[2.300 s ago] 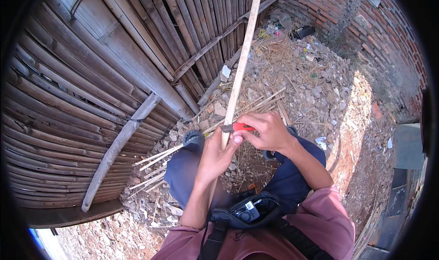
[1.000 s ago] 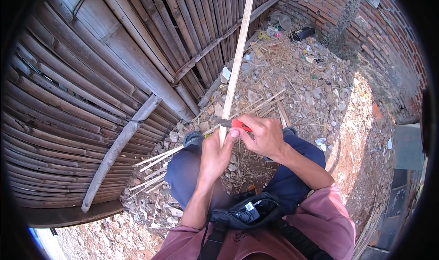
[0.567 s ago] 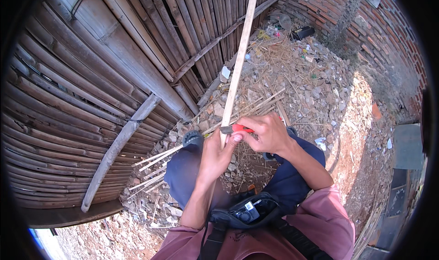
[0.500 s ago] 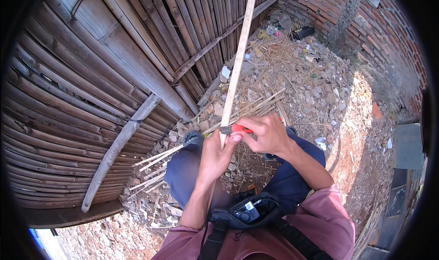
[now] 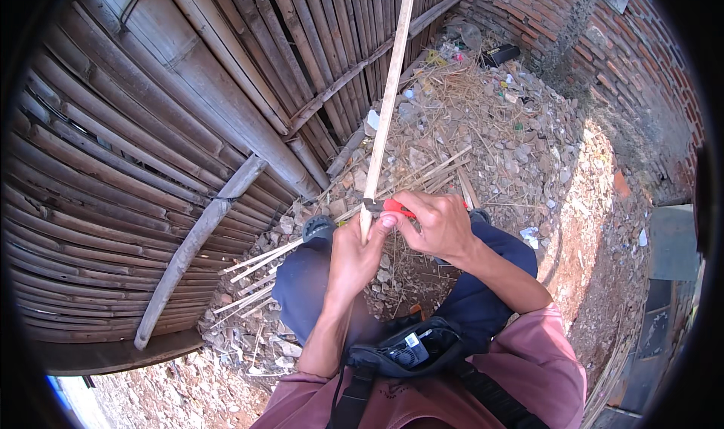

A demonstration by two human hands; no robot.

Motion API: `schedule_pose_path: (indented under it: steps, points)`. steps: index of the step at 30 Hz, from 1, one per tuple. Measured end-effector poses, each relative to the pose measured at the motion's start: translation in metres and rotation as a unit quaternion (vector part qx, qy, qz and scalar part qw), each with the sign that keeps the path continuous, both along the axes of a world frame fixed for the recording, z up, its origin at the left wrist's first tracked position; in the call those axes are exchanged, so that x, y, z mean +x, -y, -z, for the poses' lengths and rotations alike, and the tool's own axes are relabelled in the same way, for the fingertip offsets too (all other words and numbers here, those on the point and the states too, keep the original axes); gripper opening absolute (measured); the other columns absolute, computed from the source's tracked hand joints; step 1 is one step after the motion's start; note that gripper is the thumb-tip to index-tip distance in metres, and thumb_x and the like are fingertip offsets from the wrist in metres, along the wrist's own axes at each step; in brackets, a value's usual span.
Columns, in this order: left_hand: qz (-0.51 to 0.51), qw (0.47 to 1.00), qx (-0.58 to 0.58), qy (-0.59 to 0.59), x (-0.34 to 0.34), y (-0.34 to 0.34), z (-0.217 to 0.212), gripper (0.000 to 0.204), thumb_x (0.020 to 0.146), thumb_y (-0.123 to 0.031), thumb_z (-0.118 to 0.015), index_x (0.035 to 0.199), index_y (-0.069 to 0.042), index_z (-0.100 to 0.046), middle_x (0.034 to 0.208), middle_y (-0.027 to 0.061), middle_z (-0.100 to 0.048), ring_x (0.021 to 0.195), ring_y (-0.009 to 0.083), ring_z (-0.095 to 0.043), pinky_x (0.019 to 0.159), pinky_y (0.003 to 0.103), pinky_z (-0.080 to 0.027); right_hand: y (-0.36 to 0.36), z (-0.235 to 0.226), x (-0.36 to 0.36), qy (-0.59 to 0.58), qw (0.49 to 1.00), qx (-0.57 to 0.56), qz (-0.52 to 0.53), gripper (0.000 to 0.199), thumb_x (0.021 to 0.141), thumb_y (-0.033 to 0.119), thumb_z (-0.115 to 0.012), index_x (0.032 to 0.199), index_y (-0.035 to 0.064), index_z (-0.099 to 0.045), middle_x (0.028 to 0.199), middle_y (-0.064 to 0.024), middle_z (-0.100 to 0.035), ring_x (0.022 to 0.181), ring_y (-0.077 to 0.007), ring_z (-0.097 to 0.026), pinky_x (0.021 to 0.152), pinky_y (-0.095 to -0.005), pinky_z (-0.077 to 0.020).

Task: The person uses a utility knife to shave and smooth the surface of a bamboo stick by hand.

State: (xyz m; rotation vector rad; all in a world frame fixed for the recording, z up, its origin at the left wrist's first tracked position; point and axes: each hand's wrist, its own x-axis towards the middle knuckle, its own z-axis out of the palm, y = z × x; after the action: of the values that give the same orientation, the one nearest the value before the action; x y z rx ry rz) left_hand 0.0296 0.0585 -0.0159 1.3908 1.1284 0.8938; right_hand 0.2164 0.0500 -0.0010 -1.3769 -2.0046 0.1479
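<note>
My left hand [image 5: 354, 252] is closed around the lower part of a long, pale bamboo strip [image 5: 389, 101]. The strip rises away from me, leaning a little to the right. In my closed right hand [image 5: 436, 222] is a red-handled knife [image 5: 397, 207]; its short dark blade lies against the strip just above my left fingers. The thumb of the right hand is beside the left hand, close to the strip. Most of the handle is hidden by my fingers, with a bit of red showing on their far side.
Several thin bamboo strips [image 5: 260, 261] lie by my left foot. Rubble and straw [image 5: 490, 139] cover the ground. A bamboo slat wall [image 5: 181, 90] stands to the left, a brick wall [image 5: 648, 75] to the right. A black open waist bag [image 5: 411, 346] rests at my lap.
The knife blade has shifted slightly up the bamboo strip and turned, showing less of its side. The strip's far end has tipped a little to the left.
</note>
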Motion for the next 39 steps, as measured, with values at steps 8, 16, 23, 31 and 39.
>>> schedule_pose_path:
  steps: [8, 16, 23, 31, 39]
  points:
    - [-0.005, 0.999, 0.039, -0.031, 0.003, -0.002, 0.002, 0.038, 0.105, -0.034, -0.076, 0.107, 0.004, -0.071, 0.071, -0.0008, -0.053, 0.069, 0.0093, -0.046, 0.060, 0.031, -0.042, -0.013, 0.000, 0.018, -0.007, 0.998, 0.001, -0.055, 0.018, 0.094, 0.026, -0.078, 0.106, 0.0131, -0.074, 0.086, -0.0098, -0.078, 0.068, -0.0317, -0.075, 0.057, -0.0428, -0.0567]
    - [-0.009, 0.994, 0.068, -0.089, 0.004, -0.003, 0.000, 0.037, 0.106, -0.033, -0.073, 0.110, 0.004, -0.069, 0.071, 0.0093, -0.060, 0.064, 0.0169, -0.054, 0.061, 0.038, -0.049, -0.015, 0.002, 0.022, 0.021, 0.999, 0.009, -0.039, 0.019, 0.092, 0.028, -0.078, 0.103, 0.0131, -0.075, 0.083, -0.0078, -0.077, 0.066, -0.0308, -0.074, 0.057, -0.0423, -0.0565]
    - [-0.012, 0.993, 0.064, -0.098, 0.001, -0.002, -0.004, 0.038, 0.106, -0.032, -0.073, 0.115, 0.005, -0.070, 0.073, 0.0119, -0.064, 0.065, 0.0181, -0.057, 0.063, 0.039, -0.051, -0.017, 0.002, 0.017, 0.021, 0.998, 0.039, -0.039, 0.019, 0.087, 0.021, -0.081, 0.101, 0.0092, -0.076, 0.081, -0.0086, -0.075, 0.064, -0.0292, -0.072, 0.057, -0.0393, -0.0555]
    - [-0.010, 0.992, 0.076, -0.101, -0.003, -0.002, -0.001, 0.040, 0.107, -0.034, -0.073, 0.117, 0.005, -0.069, 0.074, 0.0144, -0.066, 0.064, 0.0201, -0.062, 0.063, 0.040, -0.051, -0.019, -0.002, 0.014, 0.034, 0.997, 0.051, -0.041, 0.019, 0.086, 0.022, -0.082, 0.099, 0.0094, -0.076, 0.080, -0.0083, -0.074, 0.063, -0.0295, -0.072, 0.056, -0.0395, -0.0549]
    - [0.004, 0.991, 0.056, -0.125, -0.003, 0.004, 0.003, 0.037, 0.107, -0.031, -0.072, 0.101, 0.005, -0.066, 0.067, 0.0086, -0.056, 0.063, 0.0157, -0.049, 0.058, 0.038, -0.044, -0.045, -0.021, 0.036, 0.012, 0.996, 0.074, 0.055, 0.026, 0.099, 0.036, -0.077, 0.099, 0.0104, -0.076, 0.083, -0.0096, -0.077, 0.068, -0.0305, -0.075, 0.056, -0.0428, -0.0548]
